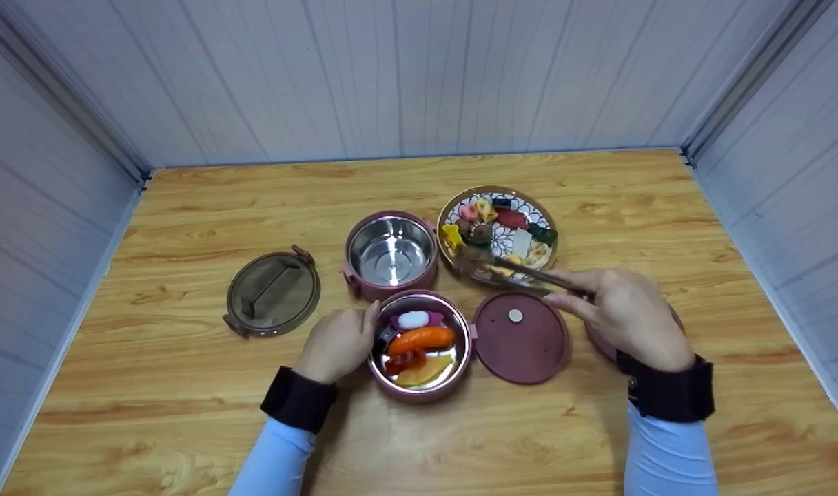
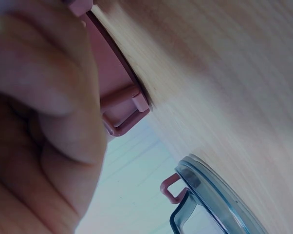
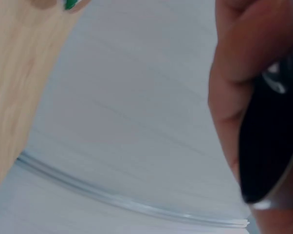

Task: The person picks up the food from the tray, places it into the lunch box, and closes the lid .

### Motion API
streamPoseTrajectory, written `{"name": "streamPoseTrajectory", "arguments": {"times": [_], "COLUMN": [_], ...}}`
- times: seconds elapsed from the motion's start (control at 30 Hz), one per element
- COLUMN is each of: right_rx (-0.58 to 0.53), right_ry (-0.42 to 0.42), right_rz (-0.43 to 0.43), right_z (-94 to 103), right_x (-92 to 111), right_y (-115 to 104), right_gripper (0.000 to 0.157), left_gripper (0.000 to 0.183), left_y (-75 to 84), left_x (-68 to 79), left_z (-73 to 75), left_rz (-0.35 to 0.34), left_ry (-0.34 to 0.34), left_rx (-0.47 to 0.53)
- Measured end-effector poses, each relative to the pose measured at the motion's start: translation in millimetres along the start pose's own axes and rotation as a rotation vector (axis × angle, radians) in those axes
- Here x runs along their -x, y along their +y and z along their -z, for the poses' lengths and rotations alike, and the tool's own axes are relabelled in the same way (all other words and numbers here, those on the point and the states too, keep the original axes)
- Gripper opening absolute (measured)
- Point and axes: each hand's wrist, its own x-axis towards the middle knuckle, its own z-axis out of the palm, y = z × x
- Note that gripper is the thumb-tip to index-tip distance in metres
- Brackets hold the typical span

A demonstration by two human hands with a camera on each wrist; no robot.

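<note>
My left hand (image 1: 340,344) grips the near pink bowl (image 1: 422,396) by its left side, thumb at the rim. Inside the steel-lined bowl lie an orange sausage-shaped toy food (image 1: 422,339), a white-topped purple piece (image 1: 413,319), a red piece and a yellow piece. My right hand (image 1: 629,317) holds a pair of tongs (image 1: 529,272), whose blurred tips overlap the front left edge of a patterned plate (image 1: 503,244). Whether the tips grasp anything I cannot tell. Several toy foods lie on that plate, among them a yellow piece (image 1: 453,236) and a red one (image 1: 511,219).
A second pink bowl (image 1: 391,284) with a bare steel inside stands behind the near one. To its left lies a clear lid (image 1: 273,295) with clips. A maroon lid (image 1: 521,339) lies right of the near bowl; another maroon disc (image 1: 598,343) is partly under my right hand. Panel walls enclose the table.
</note>
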Motion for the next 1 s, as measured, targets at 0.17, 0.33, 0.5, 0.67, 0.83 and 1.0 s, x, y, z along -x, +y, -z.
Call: {"name": "streamPoseTrajectory", "arguments": {"times": [0.17, 0.33, 0.5, 0.67, 0.83, 1.0], "right_rx": [0.048, 0.153, 0.249, 0.329, 0.297, 0.164], "right_ry": [-0.069, -0.160, -0.269, -0.344, -0.339, -0.152], "right_rz": [0.132, 0.257, 0.315, 0.312, 0.256, 0.163], "right_z": [-5.5, -4.8, 2.6, 7.0, 13.9, 20.2], "right_x": [5, 2, -6, -12, -12, -6], "right_y": [-16, -30, -45, -54, -55, -41], "right_gripper": [0.035, 0.036, 0.036, 0.033, 0.041, 0.049], "left_gripper": [0.054, 0.055, 0.054, 0.054, 0.053, 0.053], "left_y": [0.0, 0.1, -0.4, -0.8, -1.2, -1.9], "left_x": [-0.1, 0.0, 0.2, -0.1, -0.8, -0.8], "left_z": [-2.0, -1.0, 0.2, 0.0, -0.3, -1.4], "left_rz": [-0.003, -0.012, 0.000, -0.015, -0.037, -0.039], "left_ry": [-0.004, 0.009, -0.001, 0.008, 0.009, 0.023], "left_rx": [0.007, 0.003, 0.010, 0.003, -0.016, -0.016]}}
